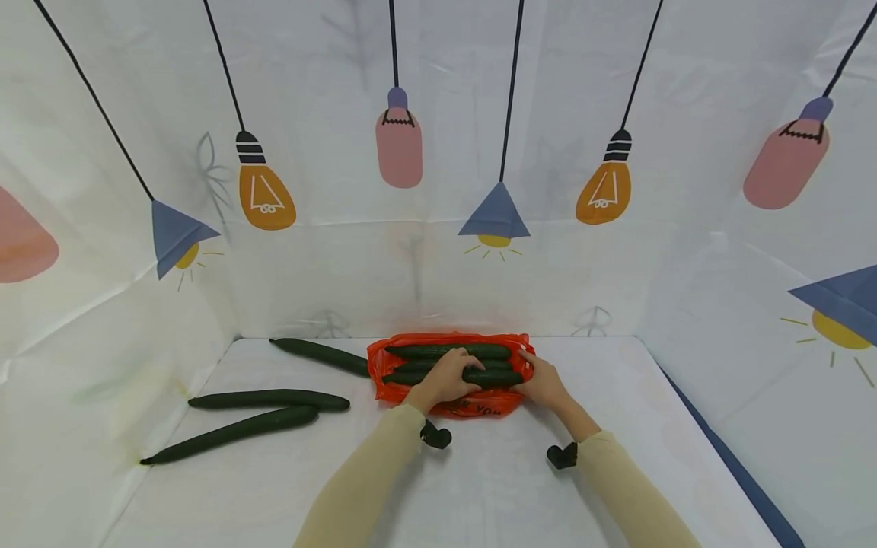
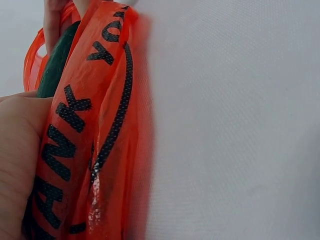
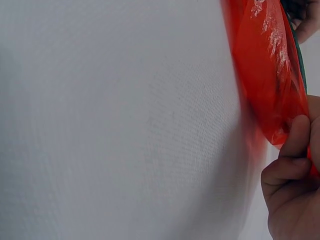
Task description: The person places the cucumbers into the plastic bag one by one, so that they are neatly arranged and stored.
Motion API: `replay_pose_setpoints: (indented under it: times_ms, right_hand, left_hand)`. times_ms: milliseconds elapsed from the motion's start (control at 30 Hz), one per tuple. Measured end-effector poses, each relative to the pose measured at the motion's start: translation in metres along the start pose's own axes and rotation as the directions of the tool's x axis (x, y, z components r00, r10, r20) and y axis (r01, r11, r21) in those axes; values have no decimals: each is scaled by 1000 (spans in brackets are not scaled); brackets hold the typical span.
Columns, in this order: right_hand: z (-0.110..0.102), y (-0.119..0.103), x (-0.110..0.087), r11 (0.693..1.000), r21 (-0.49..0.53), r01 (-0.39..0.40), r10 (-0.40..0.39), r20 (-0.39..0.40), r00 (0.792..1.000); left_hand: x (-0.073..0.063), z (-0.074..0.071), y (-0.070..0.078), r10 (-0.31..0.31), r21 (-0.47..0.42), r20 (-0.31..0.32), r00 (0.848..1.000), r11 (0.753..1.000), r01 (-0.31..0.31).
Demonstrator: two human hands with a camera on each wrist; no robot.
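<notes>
A red plastic bag (image 1: 438, 407) with dark printed letters lies open at the far side of the table, several long green cucumbers inside it. My left hand (image 1: 448, 378) grips the nearest cucumber (image 1: 503, 379) in the bag, its fingers over the top. In the left wrist view, the thumb side of that hand (image 2: 20, 145) lies against the cucumber (image 2: 56, 62), just behind the bag's printed front edge. My right hand (image 1: 546, 383) holds the bag's right end. Seen from the right wrist, its curled fingers (image 3: 295, 137) pinch the red plastic (image 3: 270, 75).
Left of the bag, one cucumber (image 1: 318, 353) lies against the bag's left end. Two more cucumbers, one (image 1: 267, 399) behind the other (image 1: 233, 436), lie at the table's left side. White sheets (image 1: 438, 281) with printed lamps stand around the back and sides of the table (image 1: 493, 487).
</notes>
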State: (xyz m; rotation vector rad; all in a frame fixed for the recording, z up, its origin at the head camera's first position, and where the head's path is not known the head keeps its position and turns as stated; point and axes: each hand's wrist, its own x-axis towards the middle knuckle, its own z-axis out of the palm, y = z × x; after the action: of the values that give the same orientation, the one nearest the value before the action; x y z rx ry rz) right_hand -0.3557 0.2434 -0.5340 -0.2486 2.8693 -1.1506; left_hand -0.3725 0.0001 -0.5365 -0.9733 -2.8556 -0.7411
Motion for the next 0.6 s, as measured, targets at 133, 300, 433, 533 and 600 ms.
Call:
replay_pose_setpoints:
  times_ms: [133,300,433,533,600]
  right_hand:
    - [-1,1,0,1000,-11,12,-12,5,1000]
    - [-4,0,-1,1000,-18,8,-8,31,1000]
    - [-8,-6,-2,1000,-17,-3,4,50,999]
    - [-12,-9,-2,1000,2,-19,19,54,998]
    - [-14,-10,-3,999,39,-29,27,46,999]
  left_hand:
    - [0,-1,0,-5,-7,0,1000,1000,5]
    - [-1,-2,3,-14,-18,11,1000,1000,14]
    - [-1,-3,4,-31,-16,20,999,999,31]
    - [-1,-3,5,-40,-8,25,999,999,40]
    - [-1,-3,5,-36,-7,23,999,999,36]
